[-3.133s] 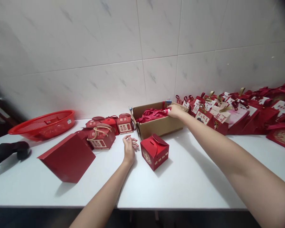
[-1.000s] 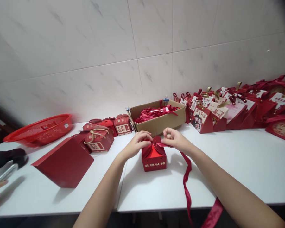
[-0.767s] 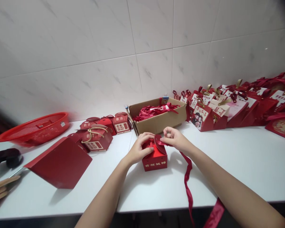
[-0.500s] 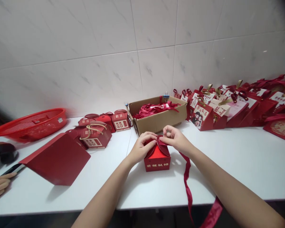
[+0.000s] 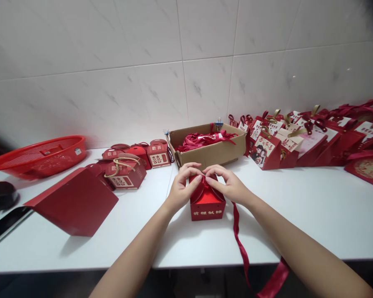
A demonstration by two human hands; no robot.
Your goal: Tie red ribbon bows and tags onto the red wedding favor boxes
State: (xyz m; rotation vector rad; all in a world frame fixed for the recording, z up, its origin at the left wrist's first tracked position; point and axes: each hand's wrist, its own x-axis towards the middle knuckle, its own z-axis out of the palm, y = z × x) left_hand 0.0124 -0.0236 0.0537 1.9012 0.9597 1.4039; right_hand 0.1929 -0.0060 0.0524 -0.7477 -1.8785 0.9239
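Observation:
A small red gift box [image 5: 207,211] with gold characters stands upright on the white table near its front. My left hand [image 5: 186,185] pinches the curved top flaps from the left, thumb toward me. From the right, my right hand [image 5: 226,184] pinches the same flaps, and its fingertips nearly meet the left ones. Fingers hide the very top of the box. A dark red ribbon [image 5: 236,231] trails from beside the box, under my right wrist and over the table's front edge; its upper end is out of sight.
Behind the box sits a cardboard box [image 5: 209,155] of red ribbons. Several finished gift boxes [image 5: 129,175] and a red plastic basket [image 5: 49,159] stand left, beside a folded red card [image 5: 77,203]. Many handled red boxes [image 5: 267,150] line the right. A black phone-like object [image 5: 6,227] lies far left.
My right hand has come down and closed in on the box's top flaps beside my left. Another person's hand at the far left has withdrawn from the black object.

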